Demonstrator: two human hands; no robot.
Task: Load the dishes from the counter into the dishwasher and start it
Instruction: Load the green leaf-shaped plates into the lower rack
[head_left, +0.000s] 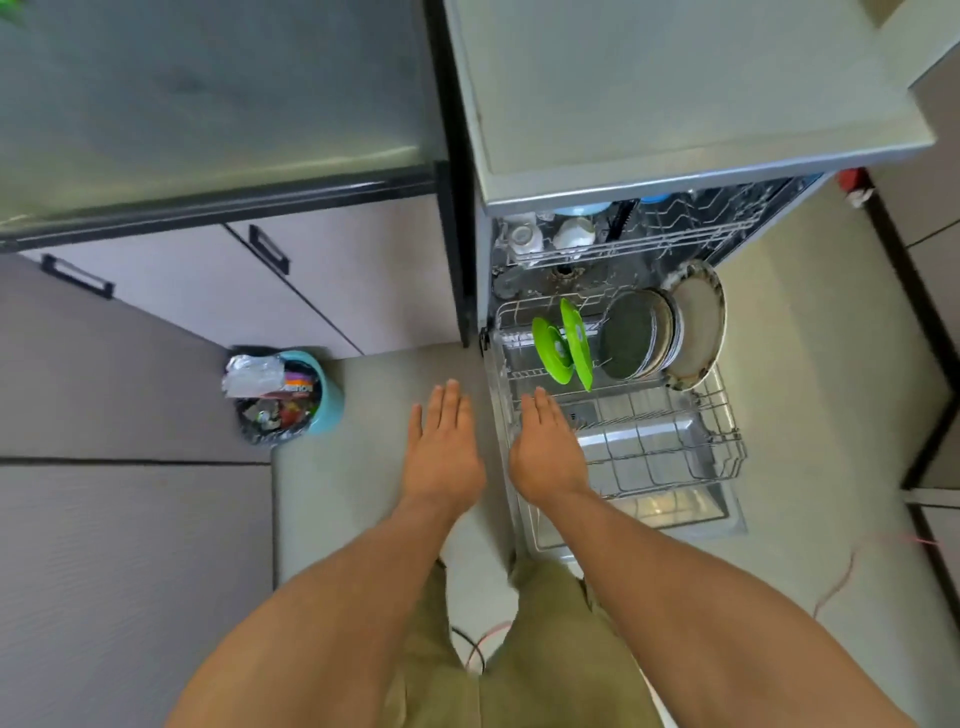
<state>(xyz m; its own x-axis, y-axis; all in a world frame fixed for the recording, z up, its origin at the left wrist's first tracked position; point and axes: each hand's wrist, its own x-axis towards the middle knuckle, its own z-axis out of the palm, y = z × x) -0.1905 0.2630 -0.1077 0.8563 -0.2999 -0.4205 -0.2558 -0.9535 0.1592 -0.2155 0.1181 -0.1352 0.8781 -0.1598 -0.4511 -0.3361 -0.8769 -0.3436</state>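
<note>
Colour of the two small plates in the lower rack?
The small round plates are bright green; head view shows it.

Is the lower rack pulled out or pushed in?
Pulled out: the lower rack sits over the lowered door, well forward of the upper rack, plates standing in it.

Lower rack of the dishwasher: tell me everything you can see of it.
The lower rack is grey wire, pulled out over the open door. Its back half holds two green plates, a row of dark plates and one large pale plate, all on edge. Its front half holds nothing. The right hand is over its near left corner, fingers straight; whether it touches the wire cannot be told.
</note>
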